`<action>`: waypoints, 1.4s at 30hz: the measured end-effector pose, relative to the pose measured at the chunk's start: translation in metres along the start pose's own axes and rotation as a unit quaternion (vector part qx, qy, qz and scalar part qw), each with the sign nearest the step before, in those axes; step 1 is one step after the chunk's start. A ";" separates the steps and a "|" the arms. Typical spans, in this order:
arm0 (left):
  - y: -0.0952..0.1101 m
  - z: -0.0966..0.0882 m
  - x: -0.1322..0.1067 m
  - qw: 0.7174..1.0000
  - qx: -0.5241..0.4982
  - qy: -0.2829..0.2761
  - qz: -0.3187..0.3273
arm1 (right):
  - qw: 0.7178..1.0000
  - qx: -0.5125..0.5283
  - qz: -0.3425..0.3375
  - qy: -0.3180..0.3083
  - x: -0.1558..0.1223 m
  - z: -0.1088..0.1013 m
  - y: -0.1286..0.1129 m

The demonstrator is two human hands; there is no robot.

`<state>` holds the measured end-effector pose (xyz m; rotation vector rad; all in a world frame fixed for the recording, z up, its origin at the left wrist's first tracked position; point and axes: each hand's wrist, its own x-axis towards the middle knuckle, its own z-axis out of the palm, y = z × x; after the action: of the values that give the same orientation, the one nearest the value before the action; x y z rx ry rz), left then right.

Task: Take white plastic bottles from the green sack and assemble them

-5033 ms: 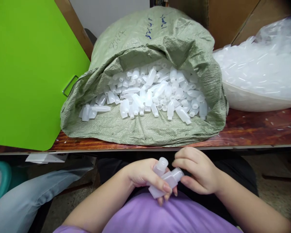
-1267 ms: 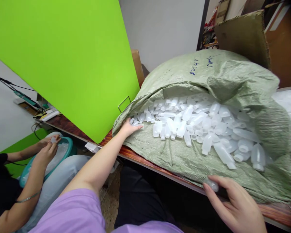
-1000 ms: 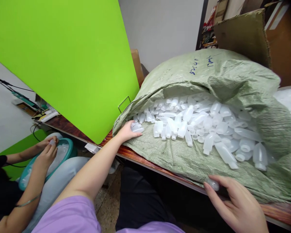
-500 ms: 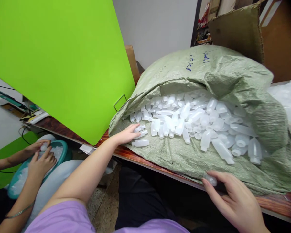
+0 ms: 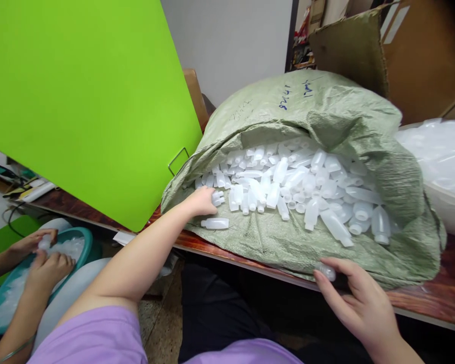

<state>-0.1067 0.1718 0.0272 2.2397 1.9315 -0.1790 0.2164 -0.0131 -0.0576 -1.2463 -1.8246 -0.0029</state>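
A green woven sack [image 5: 250,237] lies open on the table, with many small translucent plastic bottles [image 5: 280,172] heaped in its mouth. My left hand [image 5: 202,201] is closed around bottles at the sack's left edge; their necks [image 5: 219,197] stick out past my fingers, and how many there are is hidden. A single bottle [image 5: 215,223] lies on its side just in front of that hand. Over the table's front edge, my right hand [image 5: 358,298] pinches a small clear plastic piece [image 5: 326,271] between thumb and fingers; its exact kind is unclear.
A bright green panel [image 5: 91,101] with a wire handle [image 5: 178,161] stands at the left. At lower left, a co-worker's hands [image 5: 47,263] hold a small clear piece over a teal basin [image 5: 85,242]. White plastic-wrapped goods [image 5: 440,156] and a cardboard box [image 5: 420,65] are at the right.
My left hand has closed around bottles that lay under its stretched fingers. My right hand still pinches the clear piece. The view has shifted slightly to the right.
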 end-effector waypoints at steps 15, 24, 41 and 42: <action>-0.022 0.015 -0.013 0.990 -0.090 0.110 0.003 | 0.994 0.069 0.084 0.000 -0.004 -0.005 -0.004; -0.036 0.039 -0.015 0.962 -0.155 0.221 -0.045 | 0.992 0.089 0.090 0.002 -0.005 -0.008 -0.010; 0.125 0.032 -0.112 0.850 -0.293 0.124 0.420 | 0.979 0.180 0.091 -0.031 0.022 -0.029 -0.039; 0.130 0.036 -0.112 0.851 -0.288 0.111 0.425 | 0.978 0.181 0.090 -0.050 0.022 -0.032 -0.038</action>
<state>0.0054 0.0376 0.0228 2.4484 0.7088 0.7027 0.2073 -0.0306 -0.0067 -1.1587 -1.6943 0.4807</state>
